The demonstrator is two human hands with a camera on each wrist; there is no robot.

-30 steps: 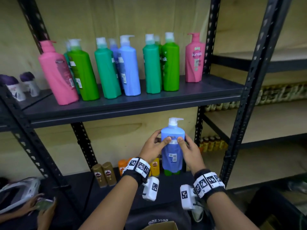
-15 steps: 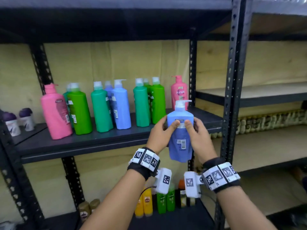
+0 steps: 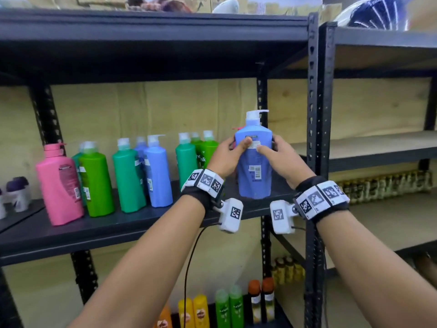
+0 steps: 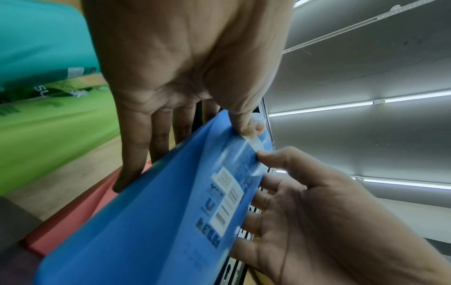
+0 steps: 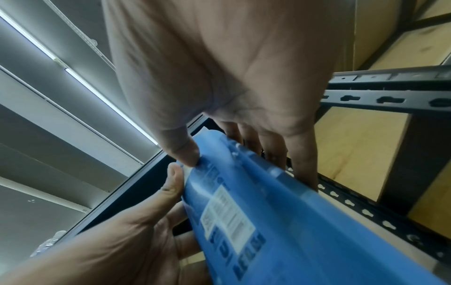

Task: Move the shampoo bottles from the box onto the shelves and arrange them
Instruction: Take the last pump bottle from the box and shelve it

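Both forearms reached forward and upward, wrists banded. The left hand (image 3: 227,157) and right hand (image 3: 277,157) faced each other palm to palm, thumbs pressed toward the person, fingers wrapped behind what they held between them.

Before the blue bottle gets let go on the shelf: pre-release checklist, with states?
1. Left hand grips blue pump bottle: ok.
2. Right hand grips it too: ok.
3. Bottle upright, pump on top: ok.
4. Base fully seated on the middle shelf: cannot tell.
5. Gap to the green bottle on its left: ok.
6. Contact with the pink bottle behind: cannot tell.
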